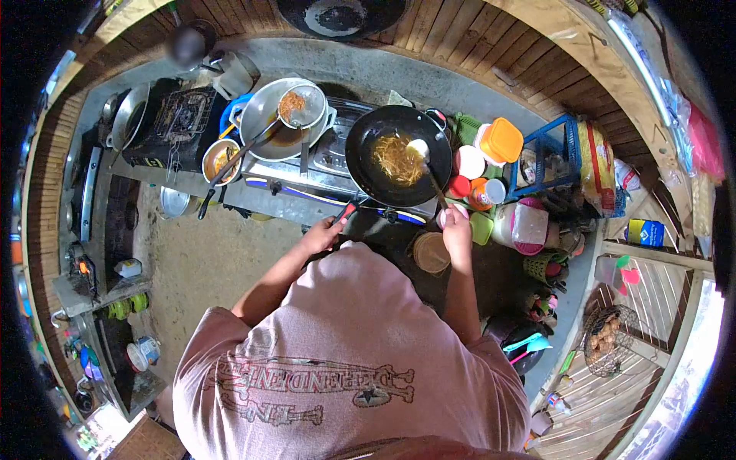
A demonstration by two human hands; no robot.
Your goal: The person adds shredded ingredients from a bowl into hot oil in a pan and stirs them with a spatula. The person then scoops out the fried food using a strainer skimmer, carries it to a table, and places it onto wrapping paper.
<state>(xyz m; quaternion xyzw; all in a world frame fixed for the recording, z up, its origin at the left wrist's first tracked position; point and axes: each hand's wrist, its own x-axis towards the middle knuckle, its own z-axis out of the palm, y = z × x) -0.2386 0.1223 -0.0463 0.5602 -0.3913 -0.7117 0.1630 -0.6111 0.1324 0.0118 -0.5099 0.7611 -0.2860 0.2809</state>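
Note:
A black wok (360,157) stands on the stove's right burner, with thin golden strips of food (399,161) in oil inside it. My left hand (323,234) is closed around the wok's black and red handle (349,209). In my right hand (458,230) is the long handle of a ladle (418,149), whose pale shiny head lies among the strips at the wok's right side. To the left, a large metal pot (259,100) holds some brown liquid. Across its rim rests a strainer (314,111) with orange-brown shreds in it.
A small bowl (208,165) with orange contents sits left of the stove (330,157). Lidded tubs and jars (469,162) crowd close to the wok's right, beside a blue plastic rack (563,126). A blackened grill (184,115) stands farther left. Eggs (604,337) fill a wire basket at lower right.

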